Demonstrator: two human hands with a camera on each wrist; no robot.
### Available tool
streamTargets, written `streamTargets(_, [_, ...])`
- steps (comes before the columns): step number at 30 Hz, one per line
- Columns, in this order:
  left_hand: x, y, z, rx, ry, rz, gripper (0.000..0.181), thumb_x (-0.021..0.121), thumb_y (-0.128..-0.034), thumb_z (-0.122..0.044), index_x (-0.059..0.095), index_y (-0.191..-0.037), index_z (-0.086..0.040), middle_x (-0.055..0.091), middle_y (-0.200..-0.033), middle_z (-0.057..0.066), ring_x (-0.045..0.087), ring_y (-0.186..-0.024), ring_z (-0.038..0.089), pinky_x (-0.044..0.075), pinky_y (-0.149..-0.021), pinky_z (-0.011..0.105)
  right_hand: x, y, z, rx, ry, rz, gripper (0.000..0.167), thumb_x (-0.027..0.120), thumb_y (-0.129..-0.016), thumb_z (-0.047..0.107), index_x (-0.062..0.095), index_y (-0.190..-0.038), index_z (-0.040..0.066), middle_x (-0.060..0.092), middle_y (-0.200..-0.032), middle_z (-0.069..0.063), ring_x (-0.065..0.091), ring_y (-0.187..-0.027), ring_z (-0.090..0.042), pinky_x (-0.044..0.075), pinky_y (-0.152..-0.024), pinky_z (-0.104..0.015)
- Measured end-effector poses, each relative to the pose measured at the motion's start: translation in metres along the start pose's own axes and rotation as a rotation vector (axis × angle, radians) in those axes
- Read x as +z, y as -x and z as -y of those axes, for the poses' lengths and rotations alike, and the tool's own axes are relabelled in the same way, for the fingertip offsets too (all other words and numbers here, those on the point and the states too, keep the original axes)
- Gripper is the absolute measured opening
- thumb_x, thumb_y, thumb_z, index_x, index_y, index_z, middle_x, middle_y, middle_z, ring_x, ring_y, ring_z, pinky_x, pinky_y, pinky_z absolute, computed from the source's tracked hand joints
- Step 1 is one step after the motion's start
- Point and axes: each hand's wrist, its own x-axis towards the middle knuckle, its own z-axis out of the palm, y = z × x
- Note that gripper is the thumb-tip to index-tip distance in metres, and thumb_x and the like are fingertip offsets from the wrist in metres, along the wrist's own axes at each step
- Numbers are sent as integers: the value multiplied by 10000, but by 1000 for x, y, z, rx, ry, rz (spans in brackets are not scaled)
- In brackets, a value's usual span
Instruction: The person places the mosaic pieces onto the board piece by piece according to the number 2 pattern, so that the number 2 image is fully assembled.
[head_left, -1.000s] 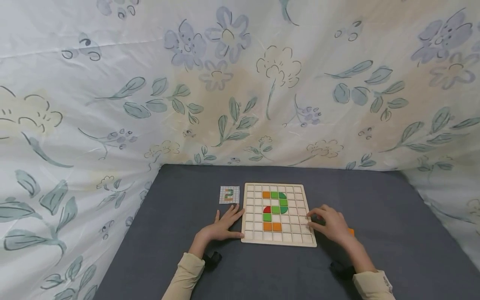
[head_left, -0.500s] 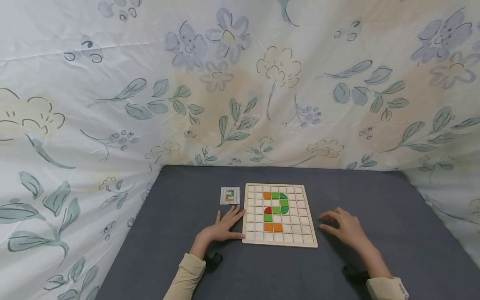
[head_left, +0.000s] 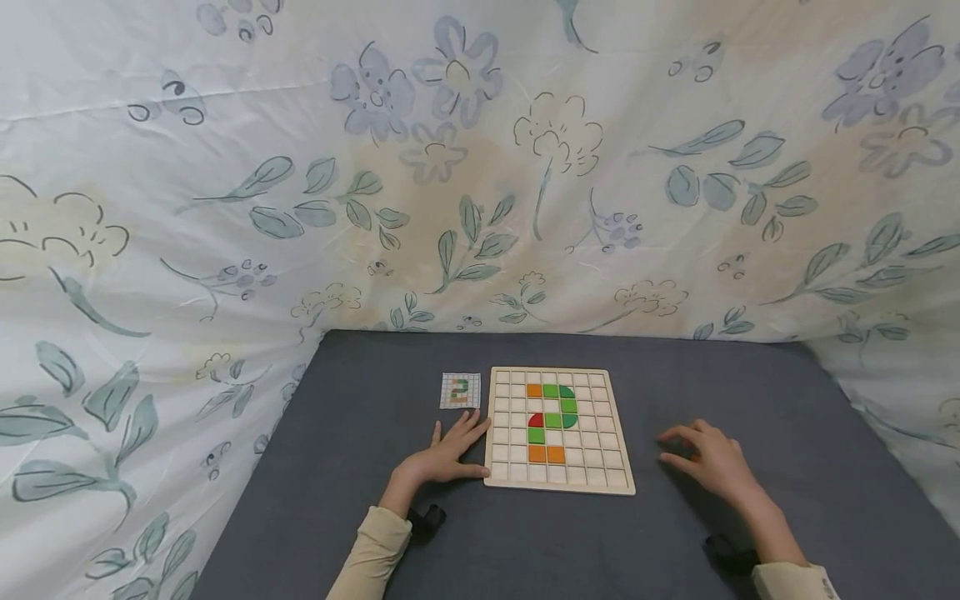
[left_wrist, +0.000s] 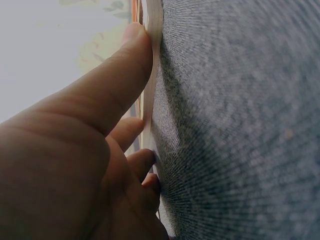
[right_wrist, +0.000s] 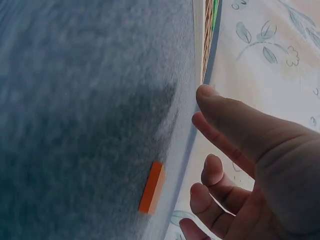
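Note:
A wooden grid board lies on the dark table. Colored tiles in its cells form a figure like a 2: a red quarter-round tile, dark green quarter-round tiles, green square tiles and orange square tiles. My left hand has its fingers spread, thumb and fingertips touching the board's left edge. To the right of the board, my right hand hovers over the table, fingers loosely bent, holding nothing. Below it in the right wrist view lies an orange block, hidden by the hand in the head view.
A small printed card with a gridded 2 lies beside the board's upper left corner. Floral fabric hangs behind the dark tabletop and along its sides. Black straps sit at the wrists.
My right hand has drawn away from the board's right edge, further to the right over the table. The left hand stays against the board, and the tiles look the same.

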Motion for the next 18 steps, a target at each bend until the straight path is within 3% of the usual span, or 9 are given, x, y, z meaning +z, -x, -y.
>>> streamTargets(6, [0,0,0,-2,6,-4,806,594,-885,-424,142,-1508,-184,28,-1563,104,-43,-1433,300,-120,-1055,638,-4,4,-7,40,0,9,301,753,-757,305,694,-1025,183,492,-813,-21,484,-712,-162,301,-608,-372])
streamTargets(18, [-1,0,-1,-16,3,0,806,595,-883,-430,144,-1508,-190,30,-1565,94,-44,-1435,290,-117,-1060,632,-14,14,-23,82,33,44,361,762,-737,338,687,-1039,154,504,-819,-36,487,-707,-186,304,-577,-367])
